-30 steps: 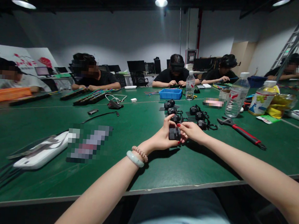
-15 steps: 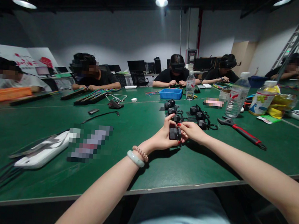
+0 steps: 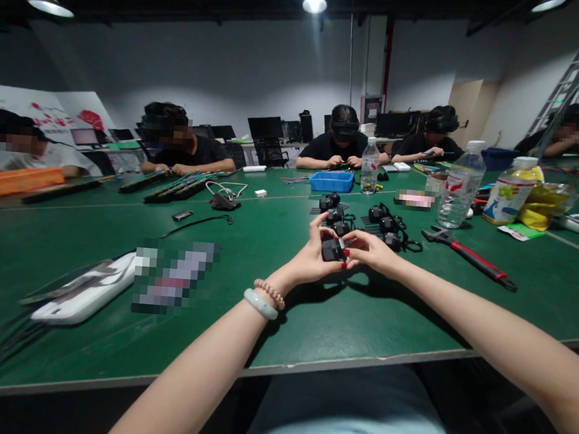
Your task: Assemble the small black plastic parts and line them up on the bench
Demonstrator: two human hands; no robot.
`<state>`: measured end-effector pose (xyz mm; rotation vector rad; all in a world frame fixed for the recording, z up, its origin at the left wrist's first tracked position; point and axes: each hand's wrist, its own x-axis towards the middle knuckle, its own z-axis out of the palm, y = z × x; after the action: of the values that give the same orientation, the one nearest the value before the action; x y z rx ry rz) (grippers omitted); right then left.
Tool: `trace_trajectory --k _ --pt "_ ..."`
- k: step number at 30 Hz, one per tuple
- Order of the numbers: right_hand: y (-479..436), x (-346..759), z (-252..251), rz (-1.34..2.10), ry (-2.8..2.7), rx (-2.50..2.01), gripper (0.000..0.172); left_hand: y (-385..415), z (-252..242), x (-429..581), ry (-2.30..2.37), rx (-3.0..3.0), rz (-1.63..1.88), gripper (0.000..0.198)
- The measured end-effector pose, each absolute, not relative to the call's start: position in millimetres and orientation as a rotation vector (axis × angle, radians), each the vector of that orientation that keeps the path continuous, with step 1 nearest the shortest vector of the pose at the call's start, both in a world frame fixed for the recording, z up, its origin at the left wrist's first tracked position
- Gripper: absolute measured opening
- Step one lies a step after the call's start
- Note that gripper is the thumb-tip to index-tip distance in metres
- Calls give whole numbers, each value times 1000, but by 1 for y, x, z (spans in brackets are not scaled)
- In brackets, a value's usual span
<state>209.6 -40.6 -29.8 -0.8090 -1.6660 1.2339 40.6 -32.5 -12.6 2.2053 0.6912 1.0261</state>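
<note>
A small black block-shaped part (image 3: 332, 250) is held just above the green table (image 3: 281, 323) between both hands. My left hand (image 3: 311, 252), with a bangle and a beaded bracelet at the wrist, is closed around its left side and underside. From the right, my right hand (image 3: 373, 253) has its thumb and fingers pressed to the part's right end. What the right fingertips pinch there is partly hidden. Just beyond the hands lie several similar black parts with loops (image 3: 392, 241), in two groups.
An adjustable wrench (image 3: 471, 258) with red-black handle lies to the right. Behind it stand water bottles (image 3: 460, 190) and a juice bottle (image 3: 508, 194). A blue tray (image 3: 331, 181) is farther back. A white power bank-like device (image 3: 88, 291) with cables lies left. Several co-workers sit across the table.
The black part has shifted slightly left and up and turned in my left hand. My right fingers have changed their grip, now curled over its right end.
</note>
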Motion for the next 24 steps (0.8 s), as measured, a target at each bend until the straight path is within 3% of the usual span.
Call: trace_trajectory --k 11,24 --pt "-41 210 -30 1154 -1738 -840 32 -35 -11 42 676 2229 1018 88" --pt "-45 213 -29 830 -1909 -816 34 -33 -10 40 666 2186 1015 90"
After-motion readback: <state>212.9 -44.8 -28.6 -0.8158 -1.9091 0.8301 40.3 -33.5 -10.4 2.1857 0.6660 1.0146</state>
